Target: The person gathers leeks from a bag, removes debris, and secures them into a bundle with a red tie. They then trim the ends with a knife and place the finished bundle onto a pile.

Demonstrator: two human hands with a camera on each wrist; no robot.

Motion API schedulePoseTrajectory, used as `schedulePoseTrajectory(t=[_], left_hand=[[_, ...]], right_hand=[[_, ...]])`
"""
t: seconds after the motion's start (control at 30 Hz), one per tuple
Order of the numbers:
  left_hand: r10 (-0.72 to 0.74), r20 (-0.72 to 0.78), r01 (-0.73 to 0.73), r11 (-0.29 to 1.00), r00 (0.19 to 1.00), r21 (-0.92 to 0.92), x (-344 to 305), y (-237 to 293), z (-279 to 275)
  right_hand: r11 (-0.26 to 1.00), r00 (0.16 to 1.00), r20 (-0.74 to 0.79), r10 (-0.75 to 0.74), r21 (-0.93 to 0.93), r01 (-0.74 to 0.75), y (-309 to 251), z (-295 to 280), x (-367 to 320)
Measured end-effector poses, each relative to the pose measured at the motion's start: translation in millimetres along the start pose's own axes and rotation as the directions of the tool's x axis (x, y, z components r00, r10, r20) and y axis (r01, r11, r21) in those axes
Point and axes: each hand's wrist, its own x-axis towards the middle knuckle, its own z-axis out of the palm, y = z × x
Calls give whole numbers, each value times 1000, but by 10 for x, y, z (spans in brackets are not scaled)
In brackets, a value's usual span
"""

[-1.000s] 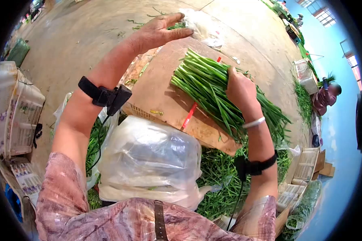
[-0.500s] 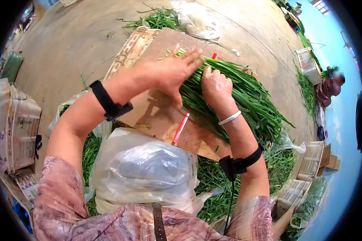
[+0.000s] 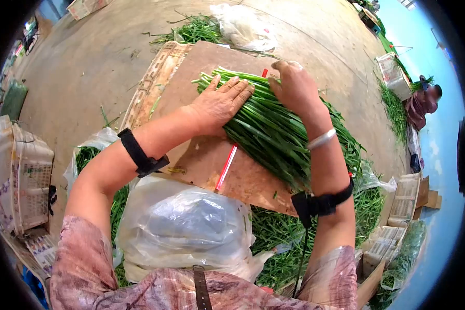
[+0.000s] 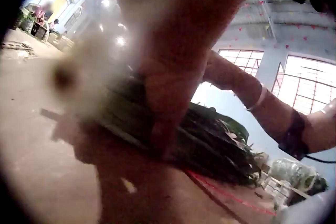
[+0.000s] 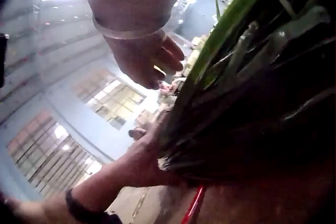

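A thick bundle of long green garlic chives (image 3: 266, 121) lies across a brown board (image 3: 191, 150), pale stem ends toward the upper left. My left hand (image 3: 225, 101) rests on the stem end with its fingers straight and spread. Just above the bundle's far edge is my right hand (image 3: 297, 88), its fingers loosely bent. In the right wrist view the right hand's fingers (image 5: 169, 58) hang apart from the leaves. A red and white strip (image 3: 226, 168) runs beneath the bundle, its near end showing on the board and a red end beyond the far side.
A clear plastic bag (image 3: 186, 222) covers the area before my body. Loose greens (image 3: 279, 232) lie below the board's near edge. Beyond the board are a white plastic bag (image 3: 243, 26) and more greens (image 3: 196, 28). Crates (image 3: 33, 175) stand at left; another person (image 3: 422, 106) is at right.
My left hand has come from above the floor down onto the stem ends. My right hand has let go of the chives and moved to their far side.
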Motion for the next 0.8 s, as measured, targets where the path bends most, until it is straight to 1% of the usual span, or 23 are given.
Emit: schedulePoseTrajectory(t=[0.03, 0.07, 0.1, 0.13, 0.17, 0.2, 0.27, 0.3, 0.33, 0.37, 0.4, 0.43, 0.47, 0.5, 0.53, 0.57, 0.6, 0.63, 0.67, 0.7, 0.73, 0.77, 0.8], left_hand=[[3, -1, -3, 1000, 1000, 3, 34, 17, -6], [-10, 34, 8, 998, 999, 61, 69, 39, -9], [-25, 68, 17, 993, 997, 120, 98, 49, -18], [-22, 67, 13, 992, 998, 123, 116, 50, -30], [13, 8, -15, 978, 1000, 208, 131, 51, -37], [53, -49, -36, 956, 997, 292, 149, 53, -40], [61, -16, -53, 953, 998, 298, 203, 95, -309], [67, -10, -60, 938, 998, 341, 231, 91, -370], [78, -3, -70, 922, 997, 380, 255, 88, -379], [67, -2, -63, 944, 998, 325, 304, 57, -347], [69, -5, -64, 944, 998, 325, 340, 38, -332], [74, 64, -88, 963, 995, 255, 361, 21, -319], [83, 134, -107, 977, 988, 183, 366, 8, -292], [99, 89, -113, 977, 991, 179, 336, 8, -269], [100, 90, -115, 977, 991, 180, 334, -8, -250], [75, 188, -80, 997, 979, 22, 332, -21, -225], [66, 292, -27, 990, 954, -137, 315, -9, -214], [96, 218, -67, 989, 971, -135, 270, -9, -143], [97, 226, -67, 988, 969, -136, 267, -10, -116], [105, 218, -67, 982, 970, -174, 283, -25, -121], [110, 208, -66, 976, 972, -208, 294, -41, -137], [106, 210, -63, 977, 972, -202, 297, -46, -144], [103, 213, -66, 983, 972, -172, 301, -39, -146]], right_hand=[[1000, 1000, 20, 0, 5, 0, 168, 140, 126], [1000, 1000, 17, 2, 5, -2, 263, 240, 196], [998, 997, 72, -15, 59, 11, 340, 336, 252], [993, 992, 125, -35, 113, 21, 438, 470, 292], [972, 995, 1, -104, 213, 101, 612, 731, 298], [972, 995, -4, -101, 212, 100, 595, 731, 263], [968, 994, 108, 2, 249, -29, 466, 734, 117], [960, 990, 118, -71, 279, 36, 410, 684, 85], [958, 990, 126, -67, 284, 29, 400, 763, 44], [951, 985, 92, -145, 288, 113, 405, 844, 19], [937, 973, 56, -224, 287, 199, 350, 815, 2], [916, 968, 74, -240, 348, 200, 336, 749, -48], [916, 968, 74, -239, 348, 199, 292, 711, -104], [864, 970, 54, -237, 469, 185, 232, 673, -159], [794, 972, 34, -234, 583, 171, 198, 638, -199], [810, 973, 134, -185, 582, 74, 199, 610, -232], [807, 973, 140, -184, 587, 68, 215, 636, -259], [854, 968, 165, -189, 514, 79, 226, 671, -285], [895, 963, 186, -194, 437, 96, 230, 697, -292], [892, 964, 182, -195, 441, 97, 242, 702, -277], [813, 953, 167, -252, 571, 115, 261, 693, -244], [715, 941, 145, -307, 688, 127, 283, 686, -204], [769, 923, 251, -291, 636, 69, 306, 601, -135]])
